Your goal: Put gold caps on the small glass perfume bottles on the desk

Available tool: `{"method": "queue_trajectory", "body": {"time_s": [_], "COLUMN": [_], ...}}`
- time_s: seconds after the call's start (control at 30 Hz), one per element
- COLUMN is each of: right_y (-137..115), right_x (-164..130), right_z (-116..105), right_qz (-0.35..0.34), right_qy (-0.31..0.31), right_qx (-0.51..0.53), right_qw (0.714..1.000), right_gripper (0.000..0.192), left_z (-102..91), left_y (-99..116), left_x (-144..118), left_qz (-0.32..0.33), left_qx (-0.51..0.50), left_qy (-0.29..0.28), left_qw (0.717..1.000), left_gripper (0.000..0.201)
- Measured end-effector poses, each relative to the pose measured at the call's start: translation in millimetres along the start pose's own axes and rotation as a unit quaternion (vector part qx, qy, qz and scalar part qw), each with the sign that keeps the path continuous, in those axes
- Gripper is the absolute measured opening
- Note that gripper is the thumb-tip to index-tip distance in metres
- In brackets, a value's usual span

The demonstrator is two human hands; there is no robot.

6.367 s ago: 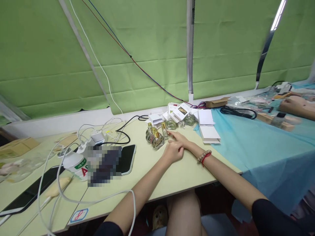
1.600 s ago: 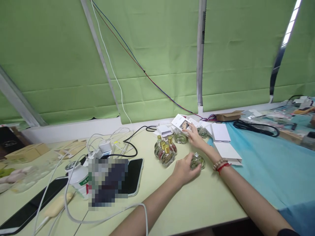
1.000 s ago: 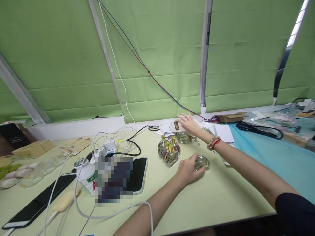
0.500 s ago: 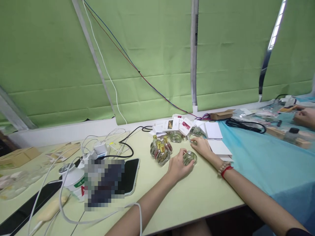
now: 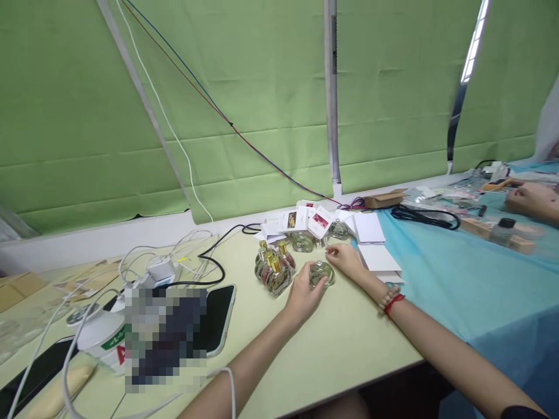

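Note:
My left hand (image 5: 303,291) is wrapped round a small round glass bottle (image 5: 323,274) with greenish contents and a bare neck, held upright at the table top. My right hand (image 5: 349,261) is just beyond it, fingertips pinched together close to some small shiny pieces (image 5: 323,241). Whatever lies between those fingertips is too small to make out. Left of my hands stands a group of several similar bottles with gold tops (image 5: 274,270). Behind, another glass bottle (image 5: 302,241) and a further one (image 5: 339,228) sit beside white printed cards (image 5: 320,221).
White boxes (image 5: 371,228) lie at the edge of a blue cloth (image 5: 419,262). A black cable coil (image 5: 425,216) rests farther back, near another person's hand (image 5: 535,201). On the left are a phone (image 5: 220,317), a white container (image 5: 102,337) and tangled cables; one cable crosses my left forearm.
The view has turned slightly right, so everything sits farther left in the picture. My left hand still holds the bottle; my right fingertips remain pinched near the small shiny pieces.

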State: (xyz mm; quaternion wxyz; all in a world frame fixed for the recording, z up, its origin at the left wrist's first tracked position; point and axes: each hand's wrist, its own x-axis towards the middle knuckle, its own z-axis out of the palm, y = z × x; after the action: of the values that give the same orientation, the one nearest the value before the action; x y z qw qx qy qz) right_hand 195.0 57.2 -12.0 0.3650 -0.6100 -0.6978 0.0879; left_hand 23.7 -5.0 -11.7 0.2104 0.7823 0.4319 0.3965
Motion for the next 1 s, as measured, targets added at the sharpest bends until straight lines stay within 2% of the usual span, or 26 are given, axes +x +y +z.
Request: {"method": "queue_trajectory", "body": {"time_s": [0.07, 0.13, 0.3, 0.47, 0.6, 0.7, 0.8, 0.93, 1.0], "right_y": [-3.4, -8.0, -19.9, -21.4, -18.7, -19.6, -23.1, -28.8, -31.2], "right_x": [-2.0, -3.6, -5.7, -5.7, -4.9, -4.4, -3.9, -3.3, -3.5], "right_z": [0.2, 1.1, 3.7, 3.0, 3.9, 3.9, 1.2, -5.1, -8.3], "right_qz": [0.025, 0.040, 0.111, 0.182, 0.186, 0.171, 0.198, 0.268, 0.269], "right_qy": [0.029, 0.048, 0.030, 0.008, -0.025, -0.043, -0.042, -0.035, -0.035], "right_qx": [0.103, 0.213, 0.423, 0.511, 0.608, 0.642, 0.667, 0.708, 0.714], "right_qw": [0.994, 0.975, 0.899, 0.840, 0.771, 0.746, 0.717, 0.652, 0.646], "right_gripper": [0.019, 0.021, 0.025, 0.033, 0.034, 0.023, 0.010, 0.019, 0.020], "left_z": [0.0, 0.1, 0.7, 0.8, 1.5, 1.9, 1.9, 1.4, 1.2], "left_y": [0.6, 0.9, -0.3, 0.5, 1.2, 1.0, 0.9, 1.7, 2.2], "left_x": [-0.4, -0.6, 0.6, 0.8, 0.5, 0.4, 0.2, 0.2, 0.4], "left_qz": [0.002, 0.001, 0.009, 0.016, 0.023, 0.024, 0.023, 0.027, 0.027], "left_qx": [0.007, 0.015, 0.031, 0.050, 0.069, 0.075, 0.080, 0.082, 0.081], "left_qy": [0.002, 0.001, -0.002, -0.005, -0.006, -0.006, -0.007, -0.009, -0.010], "left_qw": [1.000, 1.000, 0.999, 0.999, 0.997, 0.997, 0.996, 0.996, 0.996], "left_gripper": [0.029, 0.031, 0.032, 0.031, 0.032, 0.033, 0.033, 0.031, 0.031]}}
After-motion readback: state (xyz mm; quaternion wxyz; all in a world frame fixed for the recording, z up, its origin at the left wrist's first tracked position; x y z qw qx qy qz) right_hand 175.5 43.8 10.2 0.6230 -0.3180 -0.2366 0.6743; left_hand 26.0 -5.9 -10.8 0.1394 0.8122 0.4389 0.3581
